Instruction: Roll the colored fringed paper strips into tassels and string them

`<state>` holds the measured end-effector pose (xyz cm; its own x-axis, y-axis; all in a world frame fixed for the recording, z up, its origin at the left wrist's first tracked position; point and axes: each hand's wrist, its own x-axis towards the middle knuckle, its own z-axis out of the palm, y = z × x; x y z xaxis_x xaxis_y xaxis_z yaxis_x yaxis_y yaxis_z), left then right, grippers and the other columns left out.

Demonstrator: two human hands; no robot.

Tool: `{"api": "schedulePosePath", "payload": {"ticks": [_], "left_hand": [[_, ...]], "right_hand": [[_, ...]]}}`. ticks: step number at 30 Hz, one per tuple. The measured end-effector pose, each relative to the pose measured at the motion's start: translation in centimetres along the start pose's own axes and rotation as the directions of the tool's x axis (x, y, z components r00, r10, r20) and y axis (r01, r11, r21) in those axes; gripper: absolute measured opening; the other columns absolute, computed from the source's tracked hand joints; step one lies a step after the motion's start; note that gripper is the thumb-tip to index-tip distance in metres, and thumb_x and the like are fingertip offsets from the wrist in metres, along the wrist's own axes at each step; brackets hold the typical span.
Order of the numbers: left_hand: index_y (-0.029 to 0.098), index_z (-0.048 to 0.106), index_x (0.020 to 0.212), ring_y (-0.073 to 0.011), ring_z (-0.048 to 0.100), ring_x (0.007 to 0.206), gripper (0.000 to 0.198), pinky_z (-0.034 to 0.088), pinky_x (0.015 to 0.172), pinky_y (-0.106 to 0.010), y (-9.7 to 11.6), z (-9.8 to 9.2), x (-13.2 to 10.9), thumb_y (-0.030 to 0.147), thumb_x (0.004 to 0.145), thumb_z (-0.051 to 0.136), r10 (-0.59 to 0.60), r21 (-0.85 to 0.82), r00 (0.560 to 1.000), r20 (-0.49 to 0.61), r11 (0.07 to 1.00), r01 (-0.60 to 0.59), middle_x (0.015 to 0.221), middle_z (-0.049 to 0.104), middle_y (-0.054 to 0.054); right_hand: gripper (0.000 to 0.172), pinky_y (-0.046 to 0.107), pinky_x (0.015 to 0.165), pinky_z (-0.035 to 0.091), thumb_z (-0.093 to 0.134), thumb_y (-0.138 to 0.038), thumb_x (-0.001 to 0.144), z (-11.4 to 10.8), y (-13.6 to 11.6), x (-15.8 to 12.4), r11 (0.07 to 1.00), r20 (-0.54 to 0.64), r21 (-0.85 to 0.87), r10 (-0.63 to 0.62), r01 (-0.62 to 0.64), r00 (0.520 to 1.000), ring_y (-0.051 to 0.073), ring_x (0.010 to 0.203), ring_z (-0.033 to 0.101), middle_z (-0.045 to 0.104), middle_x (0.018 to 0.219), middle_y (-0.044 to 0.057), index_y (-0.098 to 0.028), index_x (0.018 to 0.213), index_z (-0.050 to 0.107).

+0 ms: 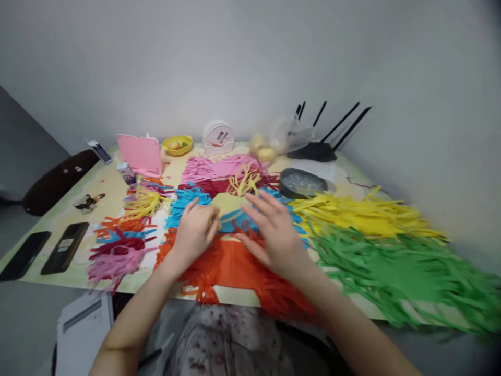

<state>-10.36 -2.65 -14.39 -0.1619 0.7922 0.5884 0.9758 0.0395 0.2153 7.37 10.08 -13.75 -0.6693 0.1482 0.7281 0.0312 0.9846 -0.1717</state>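
A small yellow fringed sheet (229, 202), of paper or felt, lies in front of me with its cut strips fanned toward the back. My left hand (198, 230) is closed, thumb and fingers pinching at the yellow sheet's left edge. Over its right side hovers my right hand (274, 230), fingers spread and holding nothing; whether it touches the pile is unclear. Beneath both hands are a blue fringed sheet (233, 224) and an orange fringed sheet (237, 263). Pink (225, 167) and dark red (203, 187) fringed sheets lie behind them.
Yellow (352, 214) and green fringed sheets (403, 269) spread to the right. Coloured tassel bundles (121, 245) and two phones (64, 248) lie left. Behind stand a pink tablet case (141, 154), yellow bowl (178, 146), dark bowl (301, 183) and black router (313, 151).
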Motion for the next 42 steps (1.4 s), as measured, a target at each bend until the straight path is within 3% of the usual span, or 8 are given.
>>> {"api": "schedulePosePath", "payload": {"ticks": [6, 9, 12, 15, 23, 31, 37, 42], "left_hand": [[0.021, 0.061, 0.099, -0.0201, 0.068, 0.099, 0.018, 0.044, 0.109, -0.044, -1.2, -1.4, -4.2, 0.013, 0.088, 0.05, -0.011, -0.076, 0.997, 0.08, 0.997, 0.017, 0.104, 0.074, -0.007], [0.02, 0.063, 0.107, -0.0227, 0.067, 0.107, 0.031, 0.046, 0.106, -0.043, -2.3, -1.5, -4.5, 0.01, 0.079, 0.053, -0.119, -0.198, 0.984, 0.135, 0.969, 0.144, 0.113, 0.073, -0.008], [0.02, 0.067, 0.098, -0.0198, 0.07, 0.088, 0.033, 0.055, 0.085, -0.033, -2.6, -1.4, -3.9, 0.008, 0.075, 0.048, -0.221, -0.355, 0.945, 0.239, 0.886, 0.297, 0.095, 0.076, -0.004], [0.019, 0.068, 0.087, -0.0173, 0.067, 0.073, 0.029, 0.053, 0.069, -0.027, -2.4, -1.4, -3.2, 0.01, 0.072, 0.046, -0.25, -0.472, 0.918, 0.309, 0.798, 0.376, 0.081, 0.073, -0.001], [0.019, 0.072, 0.102, -0.0189, 0.069, 0.094, 0.049, 0.054, 0.081, -0.028, -2.4, -1.3, -2.5, 0.006, 0.064, 0.043, -0.295, -0.653, 0.908, 0.298, 0.63, 0.42, 0.106, 0.075, -0.004], [0.022, 0.076, 0.086, -0.0228, 0.068, 0.101, 0.027, 0.054, 0.085, -0.034, -3.5, -2.9, -2.0, 0.015, 0.079, 0.051, -0.105, -0.713, 0.906, 0.41, 0.583, 0.39, 0.108, 0.073, -0.008], [0.023, 0.056, 0.132, -0.0282, 0.062, 0.115, 0.059, 0.052, 0.087, -0.036, -4.2, -4.3, -0.3, 0.05, 0.08, 0.066, 0.181, -0.78, 0.785, 0.593, 0.371, 0.504, 0.133, 0.061, -0.015], [0.012, 0.068, 0.096, -0.0146, 0.059, 0.073, 0.036, 0.044, 0.065, -0.022, -2.6, -3.1, 1.6, 0.044, 0.079, 0.068, 0.156, -0.617, 0.655, 0.739, 0.547, 0.566, 0.083, 0.067, -0.004]], "right_hand": [[0.019, 0.051, 0.1, 0.047, 0.052, -0.011, 0.089, 4.9, -0.5, 1.3, 0.998, 0.224, 0.048, -0.042, 0.032, 0.974, 0.028, 0.1, 0.065, 0.073, 0.101, 0.01, -0.021, 0.1, 0.064], [0.019, 0.044, 0.095, 0.051, 0.051, -0.012, 0.087, 4.0, 0.0, 0.8, 0.985, 0.27, 0.167, -0.001, -0.046, 0.963, 0.025, 0.1, 0.067, 0.073, 0.107, 0.01, -0.022, 0.1, 0.061], [0.026, 0.035, 0.086, 0.053, 0.053, -0.013, 0.082, 2.5, 0.0, 0.8, 0.94, 0.333, 0.282, 0.093, -0.194, 0.938, 0.023, 0.099, 0.068, 0.072, 0.114, 0.008, -0.022, 0.106, 0.059], [0.031, 0.024, 0.065, 0.049, 0.049, -0.009, 0.072, 1.6, 0.1, 0.9, 0.892, 0.405, 0.301, 0.201, -0.338, 0.892, 0.018, 0.074, 0.067, 0.073, 0.09, 0.003, -0.022, 0.097, 0.061], [0.025, 0.024, 0.062, 0.047, 0.052, -0.016, 0.073, 0.8, 0.7, -0.3, 0.665, 0.332, 0.506, 0.438, -0.55, 0.835, 0.017, 0.072, 0.063, 0.072, 0.084, 0.001, -0.021, 0.089, 0.07], [0.024, 0.028, 0.07, 0.05, 0.058, -0.014, 0.077, 0.1, 1.8, -1.0, 0.595, 0.304, 0.65, 0.368, -0.473, 0.879, 0.018, 0.081, 0.065, 0.07, 0.089, 0.004, -0.025, 0.077, 0.08], [0.026, 0.028, 0.071, 0.051, 0.058, -0.015, 0.081, -1.1, 2.0, 0.3, 0.692, 0.31, 0.622, 0.211, -0.366, 0.927, 0.017, 0.077, 0.064, 0.069, 0.088, 0.004, -0.027, 0.076, 0.081], [0.028, 0.025, 0.069, 0.051, 0.057, -0.012, 0.083, -1.8, 1.5, 1.6, 0.724, 0.335, 0.631, 0.07, -0.278, 0.94, 0.014, 0.075, 0.064, 0.067, 0.087, 0.004, -0.026, 0.079, 0.081]]}}
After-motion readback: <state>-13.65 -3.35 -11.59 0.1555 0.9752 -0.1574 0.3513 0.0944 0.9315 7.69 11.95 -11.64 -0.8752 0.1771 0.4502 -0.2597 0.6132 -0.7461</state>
